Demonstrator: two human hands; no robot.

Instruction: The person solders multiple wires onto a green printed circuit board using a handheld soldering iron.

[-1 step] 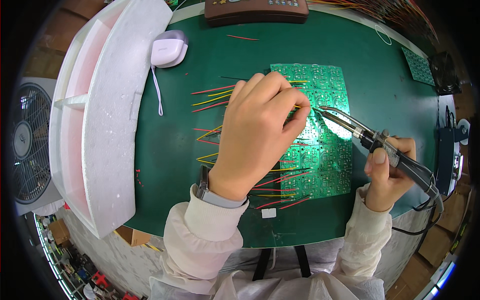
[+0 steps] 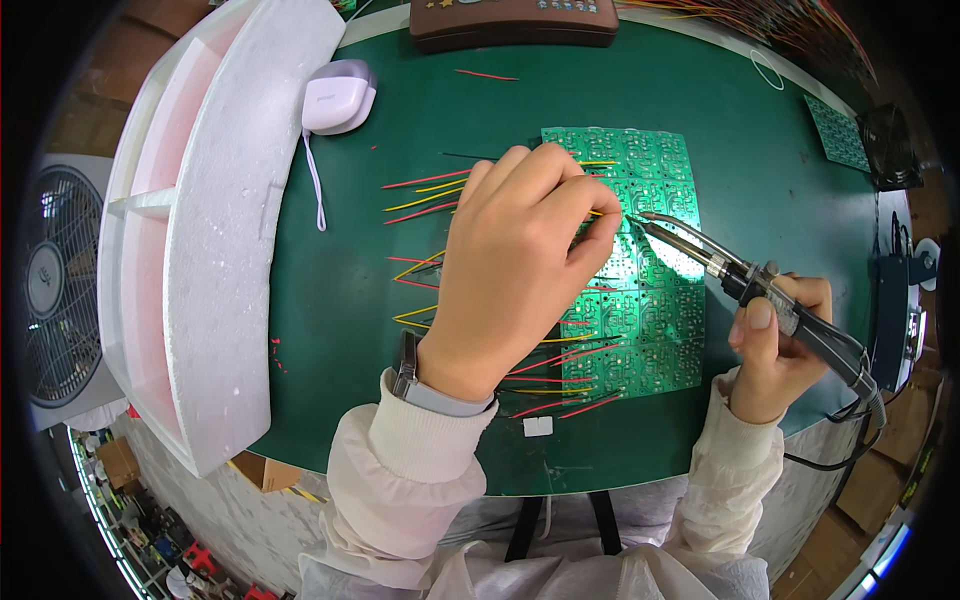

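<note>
The left hand (image 2: 525,240), fingers pinching a wire (image 2: 595,212), could be burned if the soldering iron (image 2: 735,281) gripped by the right hand (image 2: 780,350) is jogged.

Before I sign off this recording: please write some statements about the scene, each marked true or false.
1. The right hand holds a black-and-silver soldering iron. True.
2. The left wrist is bare. False: it wears a grey-banded watch.
3. The iron's tip is over the rectangular green circuit-board panel. True.
4. Nothing lies left of the panel. False: a rounded lilac case lies there.
5. The left hand is near the iron's tip. True.
</note>
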